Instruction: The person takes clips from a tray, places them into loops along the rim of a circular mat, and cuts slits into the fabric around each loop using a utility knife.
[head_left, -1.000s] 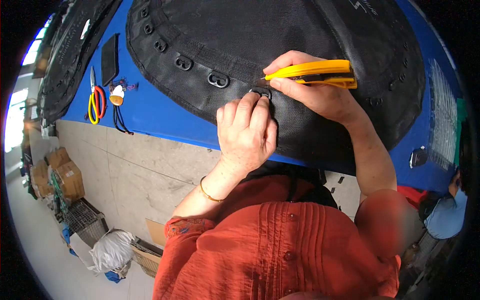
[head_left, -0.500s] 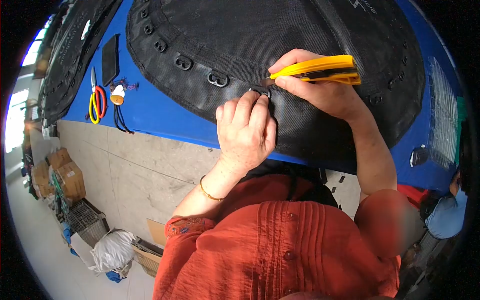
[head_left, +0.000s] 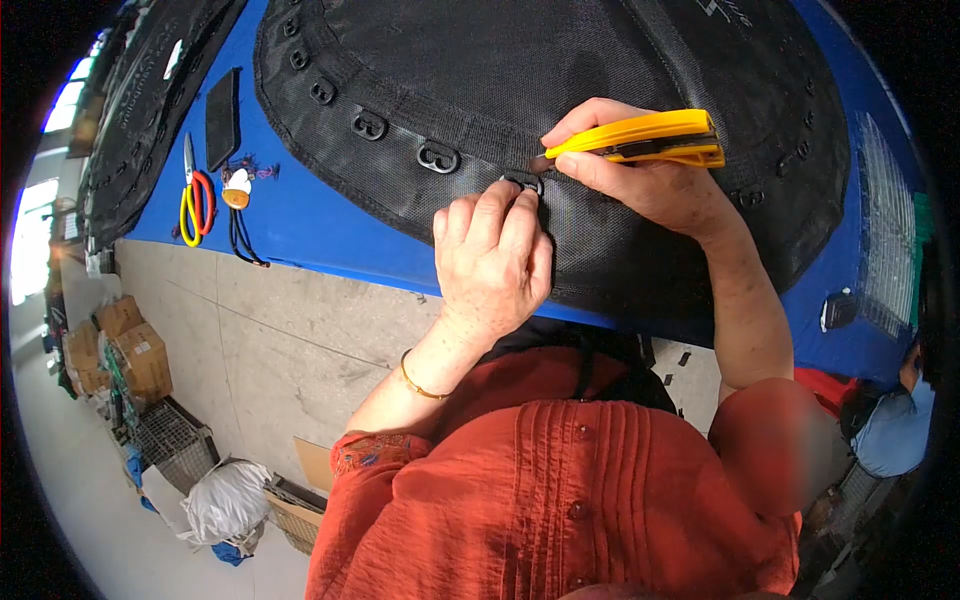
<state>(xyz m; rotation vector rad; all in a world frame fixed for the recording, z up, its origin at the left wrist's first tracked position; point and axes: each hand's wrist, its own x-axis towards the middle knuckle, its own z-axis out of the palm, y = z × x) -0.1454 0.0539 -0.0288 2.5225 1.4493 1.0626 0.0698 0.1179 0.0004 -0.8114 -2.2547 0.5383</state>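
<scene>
A large round black mesh mat (head_left: 450,75) with a stitched webbing band lies in front of me. Several black buckle-like rings, such as this ring (head_left: 437,157), are fixed along its edge. My left hand (head_left: 492,255) has its bent fingertips on another black ring (head_left: 532,183), which they partly cover. In my right hand (head_left: 640,185) is a yellow utility knife (head_left: 640,134), gripped between thumb and fingers. Its short blade points left and down to the webbing just above that ring. Whether the blade touches the fabric I cannot tell.
On the blue table (head_left: 330,240) lie scissors (head_left: 193,205) with red and yellow handles, a dark flat rectangular thing (head_left: 223,118) and a cord with a tag (head_left: 237,190). Another black mat (head_left: 140,110) is at the left. A small black object (head_left: 838,310) sits at the right. Cardboard boxes (head_left: 140,355) stand beyond.
The knife and my right hand have shifted very slightly to the right. My left hand stays on the same ring.
</scene>
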